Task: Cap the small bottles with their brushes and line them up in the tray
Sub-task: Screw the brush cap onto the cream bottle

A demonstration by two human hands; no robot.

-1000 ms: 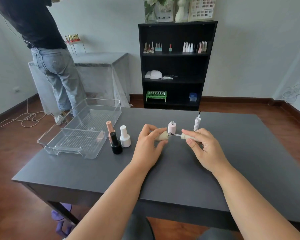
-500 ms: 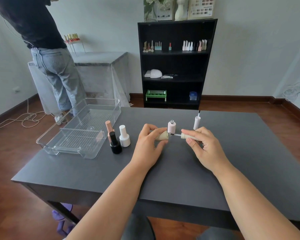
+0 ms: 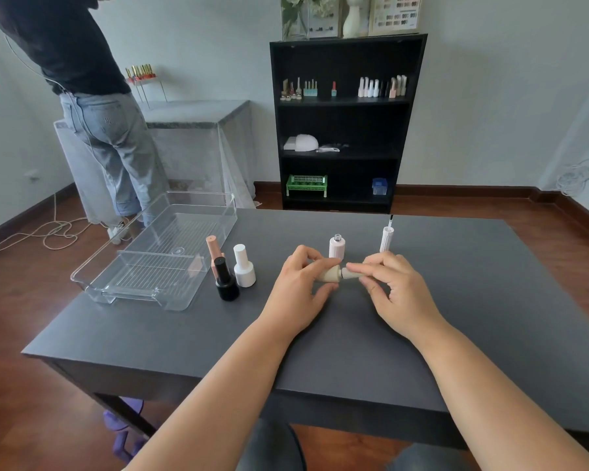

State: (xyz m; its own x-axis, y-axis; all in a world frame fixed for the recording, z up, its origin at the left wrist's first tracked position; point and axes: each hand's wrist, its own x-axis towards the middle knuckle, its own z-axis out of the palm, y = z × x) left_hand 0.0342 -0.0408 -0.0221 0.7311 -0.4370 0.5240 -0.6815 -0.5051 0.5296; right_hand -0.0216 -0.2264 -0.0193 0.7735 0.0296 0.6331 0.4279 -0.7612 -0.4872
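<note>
The dark grey table [image 3: 320, 351] carried everything, and the clear tray [image 3: 140, 277] sat at its left end with nothing in it; the tray serves as the landmark here. Just right of the tray stood three capped bottles close together: a peach bottle [image 3: 214, 253], a black bottle [image 3: 225, 282] in front of it and a white bottle [image 3: 243, 266].

Further right of the tray, well clear of it, both hands met over the table. The left hand [image 3: 298, 294] pinched a beige bottle [image 3: 330, 275] held on its side; the right hand [image 3: 393, 294] pinched the beige cap [image 3: 351, 273], which had reached the bottle's neck. Behind the hands, farther from the tray still, an uncapped pink bottle [image 3: 336, 247] stood open, and a white brush cap [image 3: 386, 237] stood beyond it, bristles up.

The cap looked seated but perhaps not tightened. Held sideways, the bottle could leak if the thread crossed. A careless wrist could also topple the open pink bottle.
</note>
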